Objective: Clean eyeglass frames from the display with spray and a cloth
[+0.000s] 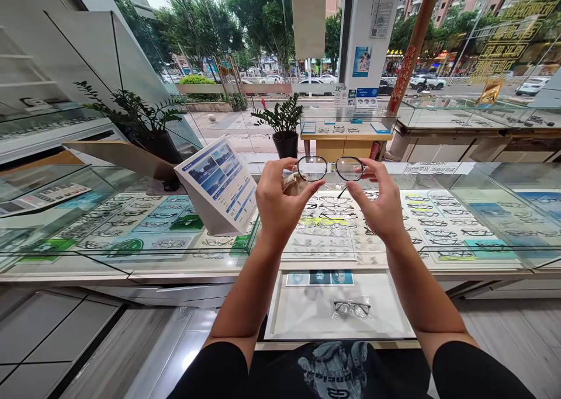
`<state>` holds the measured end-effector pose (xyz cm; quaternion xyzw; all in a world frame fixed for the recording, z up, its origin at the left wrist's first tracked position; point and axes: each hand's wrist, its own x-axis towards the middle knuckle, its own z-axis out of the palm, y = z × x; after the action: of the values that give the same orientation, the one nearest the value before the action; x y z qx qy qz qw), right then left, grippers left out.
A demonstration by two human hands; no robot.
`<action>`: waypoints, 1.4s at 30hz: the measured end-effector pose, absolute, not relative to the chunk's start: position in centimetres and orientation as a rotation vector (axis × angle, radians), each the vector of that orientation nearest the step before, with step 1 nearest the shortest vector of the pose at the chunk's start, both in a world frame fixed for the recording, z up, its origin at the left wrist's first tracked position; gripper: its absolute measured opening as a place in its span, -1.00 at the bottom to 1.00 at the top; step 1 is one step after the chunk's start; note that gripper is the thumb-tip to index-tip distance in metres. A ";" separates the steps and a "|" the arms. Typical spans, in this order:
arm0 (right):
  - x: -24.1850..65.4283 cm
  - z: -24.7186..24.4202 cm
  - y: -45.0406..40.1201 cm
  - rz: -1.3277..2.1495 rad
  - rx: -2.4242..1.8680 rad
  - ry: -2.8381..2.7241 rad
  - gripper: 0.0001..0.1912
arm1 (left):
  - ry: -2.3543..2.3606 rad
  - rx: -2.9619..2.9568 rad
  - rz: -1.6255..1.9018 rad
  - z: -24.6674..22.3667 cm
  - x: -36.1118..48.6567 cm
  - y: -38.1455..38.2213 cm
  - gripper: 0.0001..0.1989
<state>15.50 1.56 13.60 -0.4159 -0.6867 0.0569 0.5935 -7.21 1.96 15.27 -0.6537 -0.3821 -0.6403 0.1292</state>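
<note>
A pair of thin dark-rimmed eyeglasses [332, 166] is held up in front of me, above the glass display counter. My left hand [280, 197] pinches its left side between thumb and fingers. On the other side, my right hand [377, 199] grips the right end in the same way. Both round lenses face along my view, and one dark temple arm hangs below the bridge. A beige cloth-like item [293, 183] shows just behind my left hand. Below my arms, another pair of eyeglasses [351, 309] lies in a clear bag inside a white drawer [302, 323].
The glass counter [131, 259] holds many frames in rows. A printed tent sign [219, 188] stands on it at the left. Potted plants [287, 145] and a low wooden display table [346, 145] stand near the window. The drawer is pulled out towards me.
</note>
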 end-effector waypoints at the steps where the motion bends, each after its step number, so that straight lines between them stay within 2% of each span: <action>1: 15.5 13.6 1.6 0.136 -0.967 -1.596 -0.45 | -1.112 -1.894 -1.855 15.3 -7.2 1.9 -0.46; 19: 15.7 14.4 0.2 -0.075 -0.919 -1.560 -0.52 | -1.174 -2.062 -1.962 15.3 -7.5 2.1 -0.50; 42: 15.9 14.5 0.3 -0.036 -0.915 -1.608 -0.52 | -1.186 -1.990 -1.927 15.1 -7.6 1.6 -0.47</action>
<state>15.91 0.34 14.54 -0.3949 -0.6941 -0.0154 0.6017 -7.57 1.59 15.14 -0.6591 -0.3929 -0.6381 0.0641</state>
